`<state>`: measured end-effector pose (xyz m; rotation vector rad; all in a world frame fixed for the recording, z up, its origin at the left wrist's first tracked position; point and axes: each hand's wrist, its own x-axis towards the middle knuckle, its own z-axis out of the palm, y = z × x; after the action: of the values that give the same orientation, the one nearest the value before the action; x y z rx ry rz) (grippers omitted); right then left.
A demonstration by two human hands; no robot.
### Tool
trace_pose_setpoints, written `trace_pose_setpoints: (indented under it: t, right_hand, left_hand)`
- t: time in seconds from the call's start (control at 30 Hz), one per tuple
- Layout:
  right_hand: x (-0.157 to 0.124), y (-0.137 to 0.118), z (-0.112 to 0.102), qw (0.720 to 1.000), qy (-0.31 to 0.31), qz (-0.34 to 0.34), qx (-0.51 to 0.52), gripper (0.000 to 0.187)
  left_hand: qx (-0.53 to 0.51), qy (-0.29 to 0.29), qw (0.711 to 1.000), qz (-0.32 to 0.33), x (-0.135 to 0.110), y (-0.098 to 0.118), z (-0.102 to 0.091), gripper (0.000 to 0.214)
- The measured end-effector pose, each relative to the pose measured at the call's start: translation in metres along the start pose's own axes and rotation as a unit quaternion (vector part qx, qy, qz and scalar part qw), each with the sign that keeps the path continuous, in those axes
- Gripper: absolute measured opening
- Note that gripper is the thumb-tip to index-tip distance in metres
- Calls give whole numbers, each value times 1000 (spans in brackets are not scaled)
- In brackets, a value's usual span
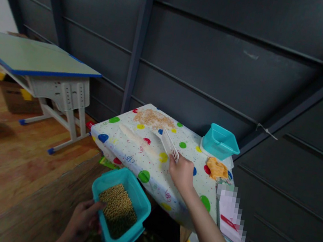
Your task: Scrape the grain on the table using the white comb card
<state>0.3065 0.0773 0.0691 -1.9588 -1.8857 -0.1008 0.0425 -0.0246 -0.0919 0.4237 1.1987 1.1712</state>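
Observation:
My left hand [85, 218] is closed on the near left rim of a teal plastic box [143, 208], held in front of the table's near edge. Yellow-tan beans [118, 202] fill much of the box, with a darker green patch at the near end. My right hand [182, 172], above the table, is wrapped round a white slotted plastic scoop [170, 144], which points away to the left. Past the scoop lies a spread of small tan grains [153, 118]. A whitish powdery streak [133, 136] runs across the cloth to the scoop's left.
The table wears a balloon-print cloth [144, 176]. On its right stand another teal box [220, 143], a crumpled orange cloth [217, 169] and a flat pink-white packet or sheet [230, 216]. A green-topped desk [35, 58] is at left; a dark panelled wall [193, 47] rises behind.

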Motion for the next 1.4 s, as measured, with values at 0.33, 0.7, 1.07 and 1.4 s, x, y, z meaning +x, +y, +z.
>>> trace_pose_setpoints:
  t: [0.33, 0.7, 1.07, 1.4]
  right_hand:
    - [3, -73, 20, 996, -56, -65, -32, 36]
    - [41, -130, 43, 995, -50, -84, 4, 34]
    - [72, -1, -19, 909, -134, -20, 395, 34]
    - [100, 18, 6, 837, -328, 41, 436, 40]
  left_hand:
    - [2, 6, 1000, -4, -7, 8, 1, 43]
    - [-25, 8, 999, 25, -21, 14, 10, 44]
    - [-7, 13, 1000, 11, 4, 2, -7, 49]
    - [10, -10, 1000, -1, 3, 0, -10, 46]
